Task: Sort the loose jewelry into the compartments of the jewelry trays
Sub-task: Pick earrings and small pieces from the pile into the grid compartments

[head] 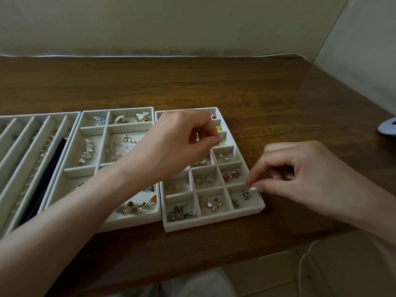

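I see a brown wood-grain table (257,93). The right tray (214,225), the middle tray (92,129) and the left tray (21,133) are all 3 pale cream. Lower centre of the frame, the right tray shows 2 magenta star studs (231,175), a black-and-white patterned stud (246,196), dark grey snake shapes (181,212), gold charms (211,204) and, higher, a yellow bit (218,128). The middle tray has white pearls (128,139), a pale blue crystal (99,120) and amber-brown beads (139,204). A navy strip (51,168) lies in the left tray.

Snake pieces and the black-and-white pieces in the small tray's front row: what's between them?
Between the snake pieces and the black-and-white pieces sits one compartment holding small gold charms, seen in the head view.
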Available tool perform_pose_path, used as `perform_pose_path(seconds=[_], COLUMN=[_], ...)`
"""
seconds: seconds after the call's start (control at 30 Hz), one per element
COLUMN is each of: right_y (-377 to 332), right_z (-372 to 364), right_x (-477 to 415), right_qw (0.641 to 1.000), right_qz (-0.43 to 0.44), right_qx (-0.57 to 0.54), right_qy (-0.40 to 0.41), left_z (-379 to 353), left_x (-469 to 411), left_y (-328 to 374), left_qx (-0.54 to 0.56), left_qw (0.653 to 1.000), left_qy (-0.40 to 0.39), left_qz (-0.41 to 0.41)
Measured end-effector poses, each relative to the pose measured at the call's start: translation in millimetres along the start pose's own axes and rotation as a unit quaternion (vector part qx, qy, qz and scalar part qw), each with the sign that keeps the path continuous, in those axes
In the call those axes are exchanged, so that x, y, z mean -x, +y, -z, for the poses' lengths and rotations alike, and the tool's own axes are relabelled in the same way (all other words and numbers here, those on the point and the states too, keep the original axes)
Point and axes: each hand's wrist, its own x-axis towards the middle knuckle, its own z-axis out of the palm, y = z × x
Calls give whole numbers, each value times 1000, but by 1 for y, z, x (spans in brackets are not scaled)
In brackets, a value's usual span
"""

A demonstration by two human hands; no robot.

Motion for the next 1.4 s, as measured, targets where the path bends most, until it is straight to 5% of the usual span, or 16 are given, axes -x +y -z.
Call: perform_pose_path(seconds=[0.77, 1.17, 1.4], right_y=[-13, -1, -3], right_z=[-4, 8, -1], right_x=[-8, -8, -6], right_qw=[969, 987, 991], right_qz=[96, 80, 53], right_qx=[202, 136, 116], right_qy=[-102, -23, -51], left_z=[1, 0, 1], left_x=[0, 0, -1], left_y=[-1, -1, -2], left_qx=[-1, -3, -2], left_qw=[1000, 1000, 1000], left_qy=[-3, -4, 1], left_qz=[7, 8, 9])
